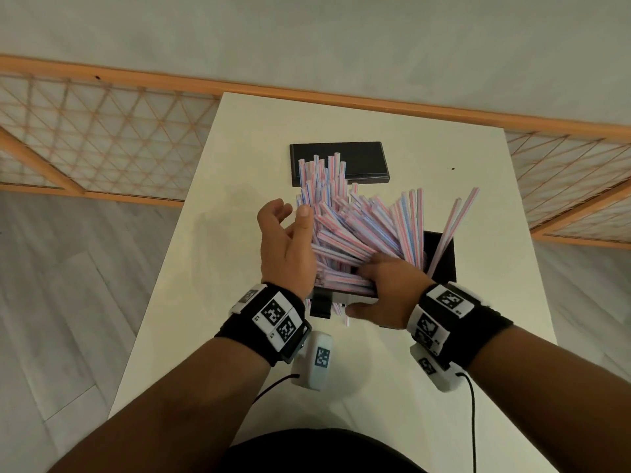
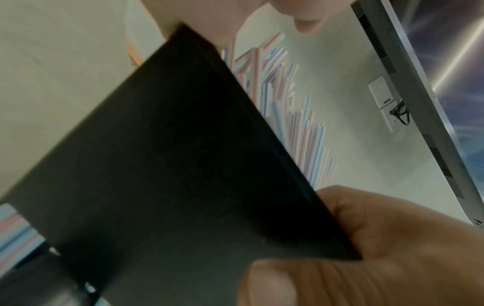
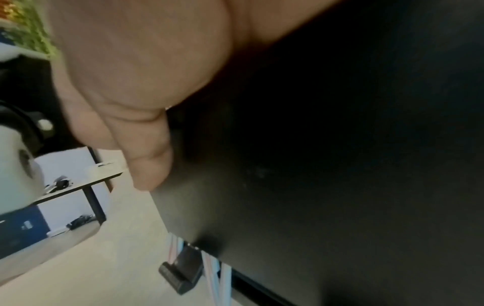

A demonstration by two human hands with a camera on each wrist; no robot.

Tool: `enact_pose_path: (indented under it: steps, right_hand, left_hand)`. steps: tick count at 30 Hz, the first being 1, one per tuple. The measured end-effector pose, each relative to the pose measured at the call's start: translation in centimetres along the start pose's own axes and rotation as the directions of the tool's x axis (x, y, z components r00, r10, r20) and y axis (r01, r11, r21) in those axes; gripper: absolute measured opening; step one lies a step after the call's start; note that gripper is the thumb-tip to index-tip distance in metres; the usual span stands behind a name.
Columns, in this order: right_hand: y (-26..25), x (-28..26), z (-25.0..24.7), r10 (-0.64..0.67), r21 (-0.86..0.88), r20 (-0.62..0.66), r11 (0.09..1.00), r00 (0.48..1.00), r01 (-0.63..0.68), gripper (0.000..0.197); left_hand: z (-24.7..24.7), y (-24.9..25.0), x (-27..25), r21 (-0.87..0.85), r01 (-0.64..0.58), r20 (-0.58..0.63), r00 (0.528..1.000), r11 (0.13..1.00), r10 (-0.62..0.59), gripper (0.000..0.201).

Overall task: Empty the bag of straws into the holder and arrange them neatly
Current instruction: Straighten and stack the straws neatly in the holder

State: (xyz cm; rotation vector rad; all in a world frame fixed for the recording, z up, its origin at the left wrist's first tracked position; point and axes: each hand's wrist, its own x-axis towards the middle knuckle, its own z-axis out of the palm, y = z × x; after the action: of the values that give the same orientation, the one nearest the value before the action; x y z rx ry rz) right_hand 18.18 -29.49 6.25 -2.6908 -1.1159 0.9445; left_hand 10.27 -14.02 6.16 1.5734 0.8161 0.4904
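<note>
Presently: straws [image 1: 358,233], striped pink and blue, heaped in a black holder [image 1: 442,257] mid-tabletop [image 1: 205,268], fanned and crossed, several leaning out, one far to the right. Left hand [image 1: 285,247]: fingers loosely spread, flat against the pile's left side, gripping nothing. Right hand [image 1: 392,291]: fingers over the holder's near wall, thumb outside. Black lid [image 1: 362,158] lies beyond. Bag not seen. Emptying looks done; straightening remains.
</note>
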Motion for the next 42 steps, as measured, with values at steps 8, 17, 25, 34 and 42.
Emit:
enact_pose_path:
  steps: [8, 17, 25, 34, 42]
  right_hand:
    - [-1.0, 1.1, -0.5, 0.061, 0.061, 0.101, 0.996, 0.993, -0.068, 0.043]
    - [-1.6, 1.9, -0.7, -0.011, 0.186, 0.096, 0.982, 0.995, -0.007, 0.059]
    - [-2.7, 1.9, -0.9, -0.111, 0.215, -0.042, 0.970, 0.993, 0.118, 0.062]
    - [-2.4, 1.2, -0.8, -0.065, 0.130, -0.071, 0.989, 0.995, 0.074, 0.063]
    - [-2.8, -0.6, -0.7, -0.153, 0.062, -0.140, 0.985, 0.978, 0.163, 0.056]
  left_hand:
    - [0.4, 1.0, -0.1, 0.005, 0.043, 0.067, 0.997, 0.999, -0.044, 0.076]
    - [0.6, 0.4, 0.1, -0.076, 0.020, 0.084, 0.996, 0.997, -0.014, 0.085]
    - [0.3, 0.8, -0.1, -0.188, -0.035, 0.053, 0.998, 0.982, 0.046, 0.093]
    - [-0.5, 2.6, 0.6, -0.087, -0.134, -0.022, 0.991, 0.987, 0.132, 0.088]
    - [1.1, 0.8, -0.6, 0.034, -0.067, 0.110, 0.992, 0.997, 0.062, 0.093]
